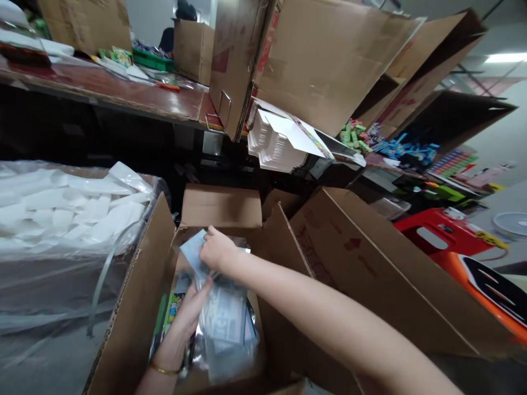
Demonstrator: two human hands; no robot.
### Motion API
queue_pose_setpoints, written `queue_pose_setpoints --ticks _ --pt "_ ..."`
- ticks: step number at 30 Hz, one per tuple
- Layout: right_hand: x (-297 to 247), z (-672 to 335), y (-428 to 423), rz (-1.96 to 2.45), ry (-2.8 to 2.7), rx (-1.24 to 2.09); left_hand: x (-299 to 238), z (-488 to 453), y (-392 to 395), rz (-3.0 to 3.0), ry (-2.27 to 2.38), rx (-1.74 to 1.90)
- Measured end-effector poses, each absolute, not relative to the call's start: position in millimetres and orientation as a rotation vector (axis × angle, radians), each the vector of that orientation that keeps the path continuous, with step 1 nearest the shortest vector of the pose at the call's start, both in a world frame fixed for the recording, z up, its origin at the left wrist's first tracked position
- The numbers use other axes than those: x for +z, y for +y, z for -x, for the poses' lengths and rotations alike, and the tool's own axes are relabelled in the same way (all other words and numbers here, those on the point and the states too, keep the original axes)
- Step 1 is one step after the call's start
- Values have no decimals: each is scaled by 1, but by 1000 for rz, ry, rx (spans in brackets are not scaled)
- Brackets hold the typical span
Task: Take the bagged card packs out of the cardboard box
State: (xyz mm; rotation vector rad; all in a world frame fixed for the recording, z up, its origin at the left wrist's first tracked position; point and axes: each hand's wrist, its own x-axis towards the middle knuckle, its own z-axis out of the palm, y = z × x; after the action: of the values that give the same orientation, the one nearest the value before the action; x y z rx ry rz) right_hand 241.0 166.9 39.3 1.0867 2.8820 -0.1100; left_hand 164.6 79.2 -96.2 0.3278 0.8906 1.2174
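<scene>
Cluttered packing room, cardboard everywhere. Right hand fingers pinch a pale plastic packet; left hand fingers curl closed around the clear-wrapped packet stack. Both sit inside an open cardboard box, beside a bag of white foam pieces.

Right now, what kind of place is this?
Likely a packing or stockroom workspace: open cardboard boxes, a worktable strewn with small colourful packaged goods, both hands in a carton of plastic packets.
</scene>
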Motion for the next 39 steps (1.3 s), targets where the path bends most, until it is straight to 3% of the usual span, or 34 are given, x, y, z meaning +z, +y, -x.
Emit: queue_pose_setpoints --ticks 4,9,12,14,16,18,23,27,31,37,39 --pt "26 -274 144 -1724 2961 -258 -95 -165 75 -376 944 1224" --pt "-19 -291 104 -2380 2443 -1017 -85 -163 78 -371 1007 1275" --pt "-36 -290 98 -2331 2355 -1586 -87 -160 83 -424 1203 1355" --pt "-36 -293 98 -2076 2312 -2157 -92 -160 84 -465 1270 1410" --pt "-28 -296 95 -1884 2178 -2484 -96 -161 85 -491 1261 1435" --pt "-18 -297 86 -1989 2190 -2310 -97 -164 84 -525 1259 1431" --pt "1 -280 58 -2308 2430 -1032 -87 -170 79 -627 1207 1428" --pt "12 -264 41 -2268 2403 -748 -73 -176 69 -616 994 1374" --pt "16 -269 28 -2257 2528 -941 -58 -183 61 -356 872 1298" --pt "5 -304 37 -1770 2625 -2112 -45 -180 57 -145 772 1203" --pt "-4 -305 43 -1766 2536 -2365 -44 -178 54 -156 766 1179"
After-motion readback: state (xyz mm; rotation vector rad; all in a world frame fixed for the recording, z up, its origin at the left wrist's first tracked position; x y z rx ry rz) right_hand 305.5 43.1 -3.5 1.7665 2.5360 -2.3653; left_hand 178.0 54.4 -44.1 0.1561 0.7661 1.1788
